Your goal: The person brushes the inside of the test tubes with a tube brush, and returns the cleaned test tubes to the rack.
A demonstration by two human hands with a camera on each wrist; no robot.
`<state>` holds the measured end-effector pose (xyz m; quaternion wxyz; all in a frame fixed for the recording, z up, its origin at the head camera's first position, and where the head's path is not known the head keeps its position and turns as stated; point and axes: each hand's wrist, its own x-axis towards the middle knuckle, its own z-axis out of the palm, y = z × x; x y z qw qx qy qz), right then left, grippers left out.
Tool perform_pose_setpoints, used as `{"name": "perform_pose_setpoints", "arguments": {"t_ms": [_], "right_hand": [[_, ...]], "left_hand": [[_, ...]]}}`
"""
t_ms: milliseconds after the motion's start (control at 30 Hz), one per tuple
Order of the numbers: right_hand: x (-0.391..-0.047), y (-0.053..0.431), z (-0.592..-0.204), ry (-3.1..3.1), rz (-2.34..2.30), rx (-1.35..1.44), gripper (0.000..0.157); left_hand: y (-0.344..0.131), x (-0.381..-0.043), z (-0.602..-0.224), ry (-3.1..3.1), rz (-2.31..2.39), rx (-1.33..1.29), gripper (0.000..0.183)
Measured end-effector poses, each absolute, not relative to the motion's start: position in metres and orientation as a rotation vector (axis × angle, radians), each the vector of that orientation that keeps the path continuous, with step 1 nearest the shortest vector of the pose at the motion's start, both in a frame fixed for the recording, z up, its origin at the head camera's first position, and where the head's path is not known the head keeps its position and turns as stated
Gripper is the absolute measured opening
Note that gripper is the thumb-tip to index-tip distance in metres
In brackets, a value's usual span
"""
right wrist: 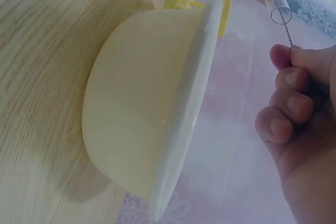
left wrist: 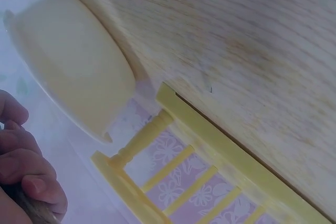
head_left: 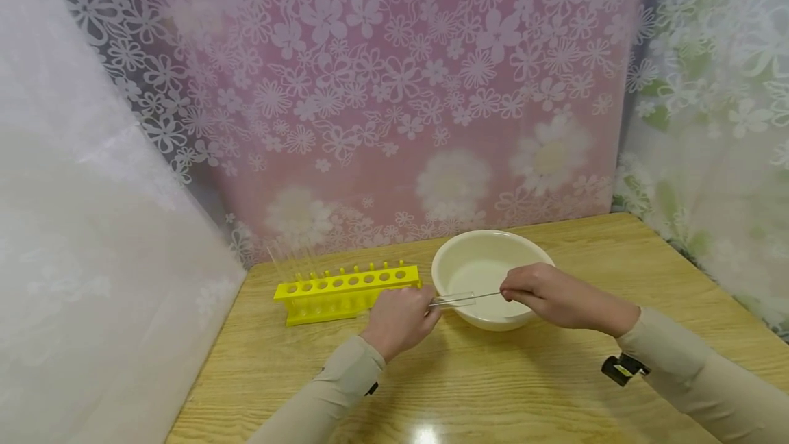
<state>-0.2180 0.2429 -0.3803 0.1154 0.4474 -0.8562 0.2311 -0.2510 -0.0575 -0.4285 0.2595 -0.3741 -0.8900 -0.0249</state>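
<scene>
My left hand [head_left: 397, 317] grips a clear glass test tube [head_left: 464, 299], its mouth pointing right over the near rim of a cream basin [head_left: 445, 252]. A thin twisted-wire brush handle [right wrist: 287, 31] runs into the tube's mouth. Thumb and forefinger of my right hand [head_left: 545, 293] pinch that wire above the basin, with the other fingers curled in, as the right wrist view shows. The brush's head is largely hidden by my left hand; dark bristles [left wrist: 32, 206] show under the fingers in the left wrist view.
Left of the basin stands a yellow test tube rack [head_left: 351, 283], with several clear test tubes [head_left: 280, 262] upright at its left end. All of it is on a wood-grain table [head_left: 493, 389]. Flowered curtains [head_left: 394, 88] hang behind and at both sides.
</scene>
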Motion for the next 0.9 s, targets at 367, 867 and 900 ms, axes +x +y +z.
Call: {"name": "perform_pose_setpoints", "arguments": {"t_ms": [367,867,900], "right_hand": [[-0.217,0.254,-0.377,-2.532,0.694,1.274,0.019],[-0.215,0.27,-0.375,-2.588,0.729,1.227,0.02],[-0.216,0.271,-0.375,-2.584,0.722,1.227,0.02]], "left_hand": [[-0.061,-0.252,-0.426,-2.468,-0.075,-0.976,0.012],[-0.068,-0.254,-0.428,-2.499,-0.073,-0.959,0.019],[-0.069,-0.254,-0.428,-2.501,-0.076,-0.96,0.019]]}}
